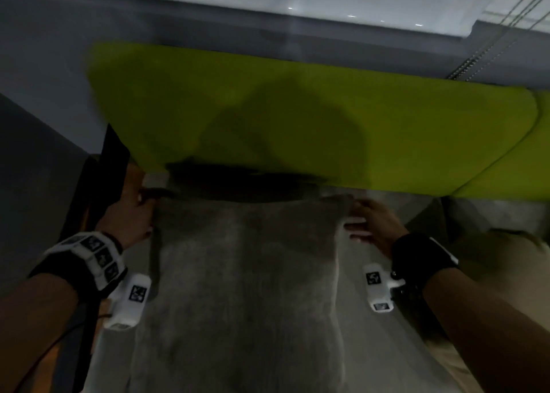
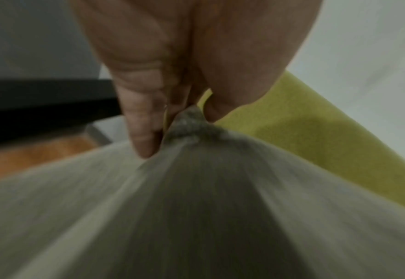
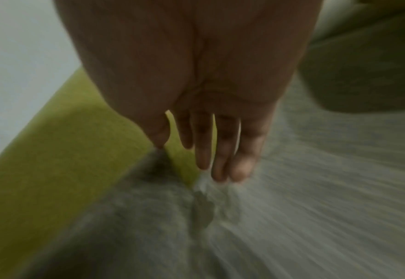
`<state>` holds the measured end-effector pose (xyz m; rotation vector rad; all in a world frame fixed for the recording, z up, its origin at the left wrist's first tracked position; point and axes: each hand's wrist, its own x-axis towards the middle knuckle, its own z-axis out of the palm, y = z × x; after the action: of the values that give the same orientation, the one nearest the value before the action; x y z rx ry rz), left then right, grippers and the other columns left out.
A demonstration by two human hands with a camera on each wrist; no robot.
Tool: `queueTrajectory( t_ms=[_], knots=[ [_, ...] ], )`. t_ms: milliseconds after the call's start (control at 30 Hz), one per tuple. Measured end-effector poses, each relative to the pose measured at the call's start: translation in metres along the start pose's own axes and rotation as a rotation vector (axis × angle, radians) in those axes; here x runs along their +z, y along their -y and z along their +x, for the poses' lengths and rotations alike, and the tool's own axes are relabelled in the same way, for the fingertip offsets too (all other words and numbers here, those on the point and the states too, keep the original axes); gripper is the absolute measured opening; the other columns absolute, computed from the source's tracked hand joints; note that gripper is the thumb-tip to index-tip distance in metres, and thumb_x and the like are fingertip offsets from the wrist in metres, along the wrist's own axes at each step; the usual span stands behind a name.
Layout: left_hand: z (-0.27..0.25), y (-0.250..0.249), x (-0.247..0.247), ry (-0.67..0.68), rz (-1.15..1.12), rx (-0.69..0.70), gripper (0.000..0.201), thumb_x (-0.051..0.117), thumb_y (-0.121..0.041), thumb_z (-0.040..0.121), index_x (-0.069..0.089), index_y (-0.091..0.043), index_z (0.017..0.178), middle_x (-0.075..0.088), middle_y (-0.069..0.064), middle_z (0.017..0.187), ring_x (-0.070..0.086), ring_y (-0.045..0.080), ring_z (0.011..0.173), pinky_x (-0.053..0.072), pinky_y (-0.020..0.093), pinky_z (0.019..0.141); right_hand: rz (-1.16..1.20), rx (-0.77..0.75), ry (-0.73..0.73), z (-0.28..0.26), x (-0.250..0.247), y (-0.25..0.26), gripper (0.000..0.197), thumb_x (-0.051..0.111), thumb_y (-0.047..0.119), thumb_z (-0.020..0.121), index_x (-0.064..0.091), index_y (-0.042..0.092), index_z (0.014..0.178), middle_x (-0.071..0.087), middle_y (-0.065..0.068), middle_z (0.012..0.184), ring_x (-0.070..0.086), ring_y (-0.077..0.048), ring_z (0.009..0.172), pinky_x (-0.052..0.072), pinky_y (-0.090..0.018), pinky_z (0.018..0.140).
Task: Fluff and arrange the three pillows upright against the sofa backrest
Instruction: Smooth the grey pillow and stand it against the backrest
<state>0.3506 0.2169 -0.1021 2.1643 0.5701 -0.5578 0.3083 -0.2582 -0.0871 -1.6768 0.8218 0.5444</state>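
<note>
A grey pillow (image 1: 244, 273) fills the middle of the head view, in front of the lime-green sofa backrest (image 1: 312, 119). My left hand (image 1: 134, 214) pinches the pillow's upper left corner; the left wrist view shows that bunched corner (image 2: 189, 120) squeezed between thumb and fingers (image 2: 141, 132). My right hand (image 1: 369, 226) is at the pillow's upper right corner with fingers (image 3: 220, 151) straight, just above the fabric (image 3: 172, 217). Whether they touch it is lost in blur. A second, olive-toned pillow (image 1: 503, 258) lies at the right.
A dark panel (image 1: 110, 166) stands left of the sofa, over an orange-brown floor (image 2: 41, 154). A grey wall and white surface lie behind the backrest. The grey seat (image 1: 476, 214) shows to the right. All views are motion-blurred.
</note>
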Motion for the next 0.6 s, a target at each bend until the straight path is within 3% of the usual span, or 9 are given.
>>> queueTrajectory(
  t_ms=[100,200,333,433,533,600],
  knots=[
    [-0.015,0.024,0.010,0.060,-0.240,-0.224,0.042,0.050,-0.034,0.097,0.047,-0.026,0.139,0.067,0.014,0.110,0.065,0.031,0.085,0.052,0.036,0.071,-0.121,0.116,0.208,-0.027,0.004,-0.032,0.016,0.059,0.022,0.101,0.068,0.027,0.113,0.077,0.002,0.101,0.073,-0.021,0.092,0.056,-0.035,0.079],
    [-0.030,0.037,0.014,0.116,-0.246,-0.299,0.038,0.050,-0.015,0.099,0.052,-0.016,0.137,0.067,0.016,0.115,0.064,0.032,0.094,0.051,0.041,0.080,-0.155,0.087,0.241,-0.033,0.013,-0.051,0.017,0.063,0.027,0.100,0.069,0.029,0.116,0.077,0.007,0.092,0.069,-0.013,0.083,0.053,-0.032,0.078],
    [-0.049,0.036,0.019,0.141,-0.285,-0.265,0.026,0.054,-0.031,0.099,0.065,-0.017,0.118,0.068,0.009,0.113,0.064,0.027,0.098,0.049,0.037,0.079,-0.004,0.034,0.202,-0.025,0.024,-0.055,0.022,0.062,0.036,0.100,0.071,0.028,0.119,0.076,0.000,0.098,0.065,-0.017,0.083,0.050,-0.036,0.078],
    [-0.058,0.032,0.022,0.076,-0.274,-0.216,0.030,0.059,-0.042,0.094,0.067,-0.016,0.107,0.068,0.010,0.104,0.066,0.030,0.094,0.051,0.034,0.072,0.016,-0.026,0.105,-0.019,0.025,-0.055,0.012,0.066,0.021,0.098,0.074,0.021,0.108,0.074,-0.005,0.097,0.065,-0.018,0.084,0.054,-0.036,0.075],
    [-0.062,0.029,0.020,-0.060,-0.323,-0.242,0.020,0.047,-0.021,0.102,0.058,-0.005,0.104,0.063,0.015,0.095,0.064,0.031,0.077,0.052,0.036,0.064,-0.044,-0.035,-0.022,-0.010,0.018,-0.060,0.010,0.065,0.015,0.099,0.070,0.022,0.095,0.069,-0.008,0.092,0.061,-0.018,0.073,0.047,-0.034,0.069],
    [-0.063,0.026,0.009,-0.197,-0.424,-0.262,0.014,0.039,-0.010,0.103,0.052,-0.006,0.102,0.056,0.013,0.089,0.061,0.030,0.070,0.051,0.039,0.061,-0.057,-0.013,-0.062,-0.008,0.013,-0.062,0.012,0.059,0.017,0.102,0.070,0.020,0.101,0.068,-0.010,0.098,0.062,-0.020,0.071,0.046,-0.032,0.067]
  ],
)
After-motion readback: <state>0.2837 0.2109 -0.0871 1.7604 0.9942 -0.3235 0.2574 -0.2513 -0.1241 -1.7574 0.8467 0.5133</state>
